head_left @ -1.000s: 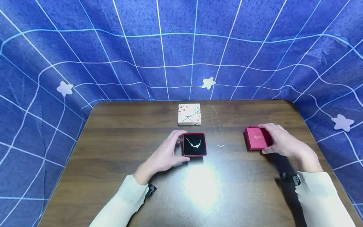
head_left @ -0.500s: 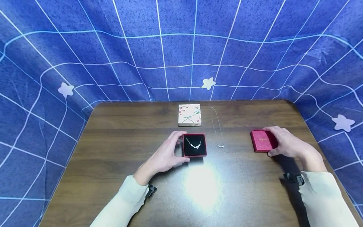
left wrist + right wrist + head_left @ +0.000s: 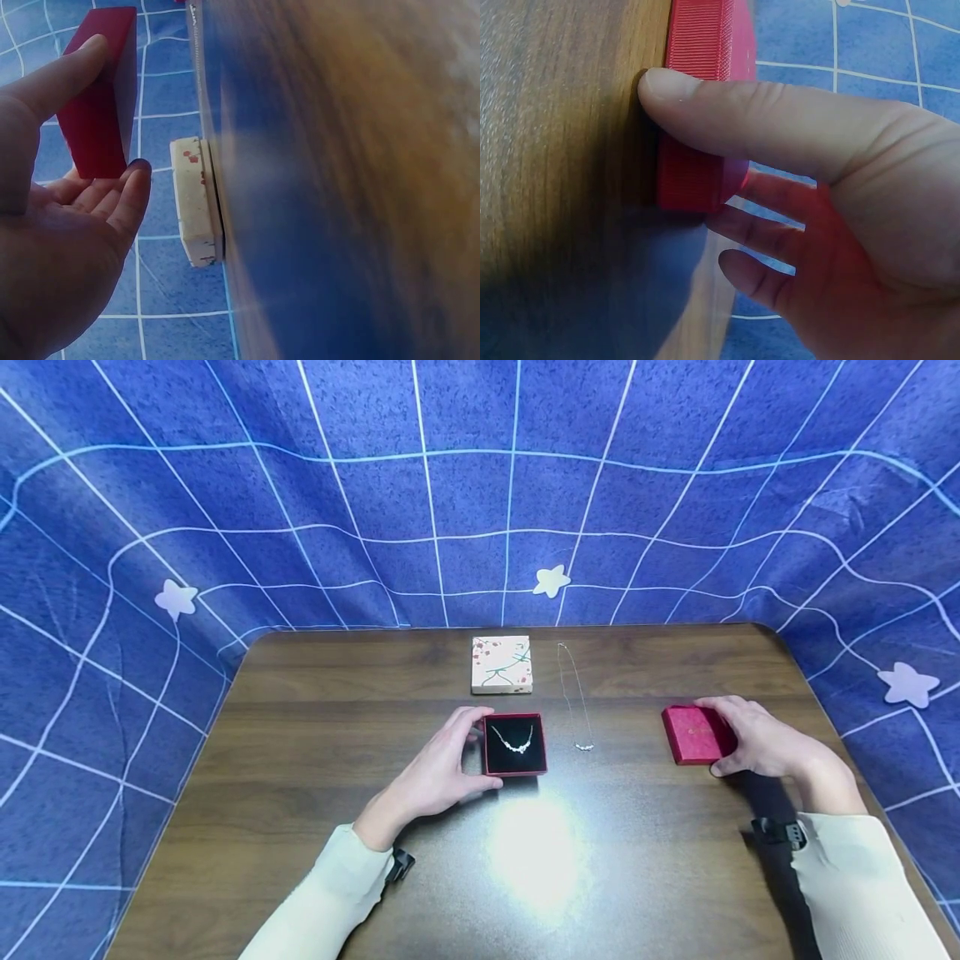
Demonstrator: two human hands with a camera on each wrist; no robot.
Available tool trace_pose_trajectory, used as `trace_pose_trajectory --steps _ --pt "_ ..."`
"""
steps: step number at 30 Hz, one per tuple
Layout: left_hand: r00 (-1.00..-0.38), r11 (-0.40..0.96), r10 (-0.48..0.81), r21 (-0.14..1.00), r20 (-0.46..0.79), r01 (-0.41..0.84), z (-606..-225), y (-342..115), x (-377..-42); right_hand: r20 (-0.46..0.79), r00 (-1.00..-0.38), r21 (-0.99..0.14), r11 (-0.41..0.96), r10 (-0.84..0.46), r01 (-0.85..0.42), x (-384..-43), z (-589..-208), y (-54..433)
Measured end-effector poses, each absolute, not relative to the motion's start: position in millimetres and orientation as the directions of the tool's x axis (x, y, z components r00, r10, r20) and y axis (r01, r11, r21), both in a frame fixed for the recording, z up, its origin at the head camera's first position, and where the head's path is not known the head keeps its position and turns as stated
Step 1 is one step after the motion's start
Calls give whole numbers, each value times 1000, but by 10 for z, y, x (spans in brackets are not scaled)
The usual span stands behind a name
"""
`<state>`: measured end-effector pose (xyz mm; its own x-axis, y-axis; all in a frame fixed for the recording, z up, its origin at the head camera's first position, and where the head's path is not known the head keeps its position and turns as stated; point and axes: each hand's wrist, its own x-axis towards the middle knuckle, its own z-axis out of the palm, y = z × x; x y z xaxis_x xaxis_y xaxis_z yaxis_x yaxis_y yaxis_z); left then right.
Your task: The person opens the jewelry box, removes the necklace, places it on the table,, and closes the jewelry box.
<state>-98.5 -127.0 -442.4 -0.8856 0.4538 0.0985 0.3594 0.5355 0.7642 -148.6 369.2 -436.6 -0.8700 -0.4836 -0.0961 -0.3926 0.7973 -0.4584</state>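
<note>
In the head view my left hand grips the left side of an open red jewelry box, thumb at the front and fingers at the back. A necklace lies on its black insert. The left wrist view shows the red box held off the tabletop. My right hand holds the box's red lid by its right side, thumb on the near edge. In the right wrist view the lid is down at the wood, beside my thumb.
A second thin silver necklace is stretched lengthwise on the table, right of the box. Behind the box sits a white flower-patterned box. Blue curtain with white lines and stars hangs round the table's back and sides.
My right hand has carried the lid a little to the right and toward me, lowering it to the table. The left hand and the jewelry box have stayed in place.
</note>
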Motion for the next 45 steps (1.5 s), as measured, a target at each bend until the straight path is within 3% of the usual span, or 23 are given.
trace_pose_trajectory --steps 5,16,29,45 --pt "-885 538 455 763 95 358 -4431 -1268 -983 -93 -878 -459 803 -470 -382 -1453 -4343 3675" --pt "-886 533 455 768 94 355 -4427 -1262 -978 45 -876 -419 788 -479 -452 -1383 -4113 3372" --pt "-886 535 456 771 81 346 -4426 -1254 -975 133 -825 -537 659 -550 -526 -1304 -4083 2829" --pt "-885 547 460 760 80 353 -4429 -1245 -970 103 -783 -652 553 -614 -519 -1227 -4228 2043"
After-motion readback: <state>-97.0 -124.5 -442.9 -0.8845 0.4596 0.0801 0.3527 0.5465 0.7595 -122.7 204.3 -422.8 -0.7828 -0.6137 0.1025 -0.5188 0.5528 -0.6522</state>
